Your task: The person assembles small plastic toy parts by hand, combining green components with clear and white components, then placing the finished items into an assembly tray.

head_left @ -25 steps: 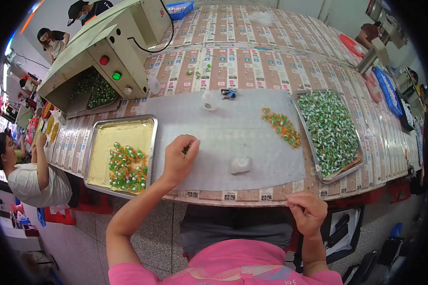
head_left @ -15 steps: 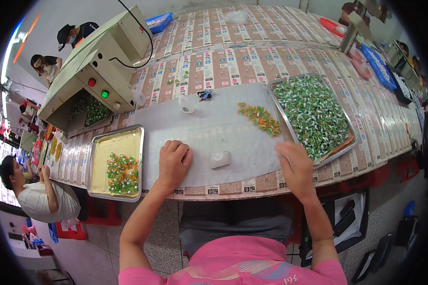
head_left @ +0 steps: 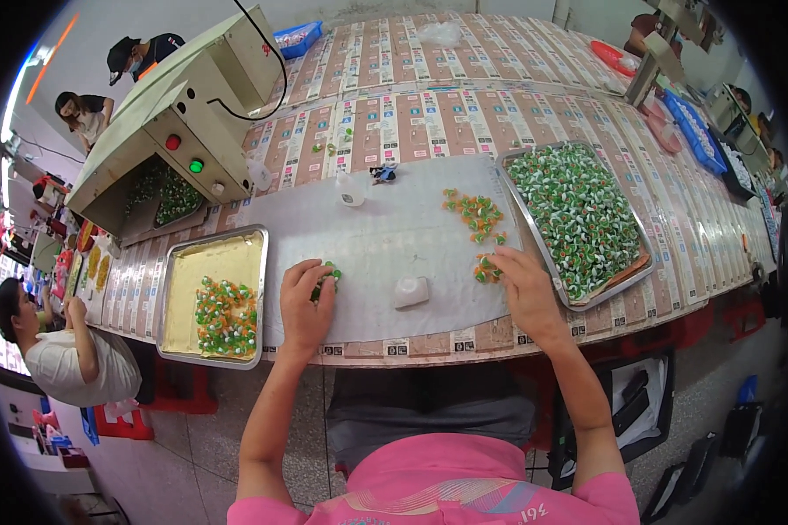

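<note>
My left hand (head_left: 306, 302) is over the white sheet (head_left: 372, 241), its fingers curled around a few small green pieces (head_left: 331, 270) that show at the fingertips. My right hand (head_left: 528, 293) lies at the sheet's right side, fingers stretched out and touching a small cluster of orange-and-green pieces (head_left: 487, 269). Just behind that cluster is a looser group of the same pieces (head_left: 474, 213). Between my hands sits a white block-like pad (head_left: 411, 292). A metal tray (head_left: 260, 297) at the left holds more such pieces on a yellowish lining.
At the right, a metal tray (head_left: 510, 185) is heaped with green-and-white pieces. A beige machine (head_left: 179, 105) with red and green buttons stands at the left. Behind the sheet's middle are a small white bottle (head_left: 351, 192) and a dark-blue item (head_left: 383, 173). People work nearby.
My right hand has moved left onto the pieces, and a cluster now lies apart from the group. My left hand has shifted slightly left; green pieces now show at its fingertips.
</note>
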The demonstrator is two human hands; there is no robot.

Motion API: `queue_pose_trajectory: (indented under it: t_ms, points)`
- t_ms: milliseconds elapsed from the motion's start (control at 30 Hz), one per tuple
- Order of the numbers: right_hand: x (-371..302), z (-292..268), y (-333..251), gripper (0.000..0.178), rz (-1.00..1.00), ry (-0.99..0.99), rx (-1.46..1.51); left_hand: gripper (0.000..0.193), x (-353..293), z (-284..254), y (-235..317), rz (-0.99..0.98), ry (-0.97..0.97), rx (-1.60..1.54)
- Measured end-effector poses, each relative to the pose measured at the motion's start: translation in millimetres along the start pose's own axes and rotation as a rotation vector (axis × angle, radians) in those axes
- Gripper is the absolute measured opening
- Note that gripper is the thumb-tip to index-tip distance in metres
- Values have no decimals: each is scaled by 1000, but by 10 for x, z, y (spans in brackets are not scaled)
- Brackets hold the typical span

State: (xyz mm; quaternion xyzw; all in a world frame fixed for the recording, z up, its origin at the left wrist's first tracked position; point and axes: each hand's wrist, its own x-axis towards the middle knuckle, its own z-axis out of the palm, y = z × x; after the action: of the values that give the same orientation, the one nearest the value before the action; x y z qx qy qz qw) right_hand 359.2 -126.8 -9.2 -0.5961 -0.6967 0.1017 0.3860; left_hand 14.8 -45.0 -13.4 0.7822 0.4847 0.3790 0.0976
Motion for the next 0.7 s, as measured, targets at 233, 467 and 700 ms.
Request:
queue_pose_trajectory:
  t_ms: [233,467,700]
  points:
    - [-31,-53,-68,22,94,70,-19,19,-116,-119,-67,-72,77,-127]
    - [122,160,-202,17,-24,-54,-23,25,-333,-384,-36,-137,138,-148]
    - [144,213,-438,21,53,-161,-184,24,-581,-621,-27,-211,191,-101]
